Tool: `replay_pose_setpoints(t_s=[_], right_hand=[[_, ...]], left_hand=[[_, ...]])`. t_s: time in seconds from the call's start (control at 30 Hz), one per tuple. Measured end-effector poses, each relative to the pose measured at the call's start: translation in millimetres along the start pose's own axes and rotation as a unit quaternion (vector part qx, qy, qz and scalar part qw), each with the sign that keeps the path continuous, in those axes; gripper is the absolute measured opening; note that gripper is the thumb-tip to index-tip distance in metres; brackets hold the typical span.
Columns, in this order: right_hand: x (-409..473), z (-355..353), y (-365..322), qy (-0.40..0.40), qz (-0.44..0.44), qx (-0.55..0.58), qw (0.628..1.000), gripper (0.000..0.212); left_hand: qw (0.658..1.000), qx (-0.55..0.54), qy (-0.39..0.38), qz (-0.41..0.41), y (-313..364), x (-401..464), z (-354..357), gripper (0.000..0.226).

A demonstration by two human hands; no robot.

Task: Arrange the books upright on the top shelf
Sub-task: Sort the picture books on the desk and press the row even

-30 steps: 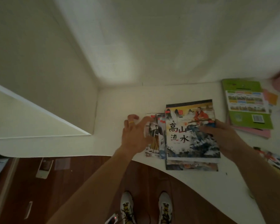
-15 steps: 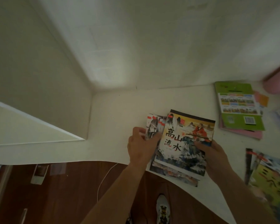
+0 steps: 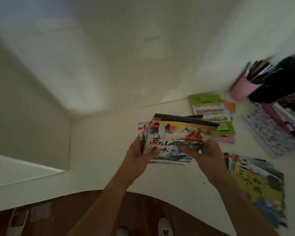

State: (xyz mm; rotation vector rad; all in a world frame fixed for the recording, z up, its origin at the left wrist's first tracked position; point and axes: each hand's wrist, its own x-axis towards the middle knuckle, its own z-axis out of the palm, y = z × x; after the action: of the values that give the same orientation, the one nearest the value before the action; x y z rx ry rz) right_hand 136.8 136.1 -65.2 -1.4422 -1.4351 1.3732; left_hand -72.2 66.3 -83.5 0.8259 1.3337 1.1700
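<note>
A stack of thin picture books point(image 3: 175, 133), the top cover showing a mountain painting and black Chinese characters, is tilted up off the white desk point(image 3: 100, 150). My left hand point(image 3: 140, 157) grips the stack's left edge, thumb across the cover. My right hand point(image 3: 204, 152) holds its right side, thumb on the cover. More books lie flat on the desk: a green one point(image 3: 209, 108) on pink ones behind the stack, and a yellow-covered pile point(image 3: 255, 184) at the right. No shelf is in view.
A pink pen cup point(image 3: 243, 87) with pens stands at the back right beside a dark object point(image 3: 283, 77). A patterned notebook point(image 3: 271, 132) and upright books point(image 3: 289, 113) sit at the far right. White walls enclose the desk's back left corner. Below are a wooden floor and my shoes.
Both hands have lifted the stack off the desk and tilted it up. The view has swung right and up, revealing the pen cup and more books.
</note>
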Motion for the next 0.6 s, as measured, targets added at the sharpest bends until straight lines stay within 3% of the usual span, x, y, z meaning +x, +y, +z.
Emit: replay_pose_setpoints(t_s=[0.23,0.37,0.47,0.6], right_hand=[[-12.3,0.4,31.3,-0.01,-0.076,0.028,0.997,0.04],[-15.1,2.6,27.4,-0.018,-0.051,0.14,0.989,0.057],[-16.5,13.6,19.6,0.039,-0.046,0.176,0.982,0.06],[-9.8,31.2,16.5,0.127,0.009,0.217,0.968,0.04]], left_hand=[[0.997,-0.011,0.031,0.067,-11.8,0.7,20.4,0.051],[0.993,-0.047,0.086,0.072,-0.3,-4.7,38.0,0.057],[0.983,-0.071,0.153,0.068,2.6,-1.4,50.9,0.04],[0.979,-0.093,0.178,0.044,1.4,2.8,62.0,0.012]])
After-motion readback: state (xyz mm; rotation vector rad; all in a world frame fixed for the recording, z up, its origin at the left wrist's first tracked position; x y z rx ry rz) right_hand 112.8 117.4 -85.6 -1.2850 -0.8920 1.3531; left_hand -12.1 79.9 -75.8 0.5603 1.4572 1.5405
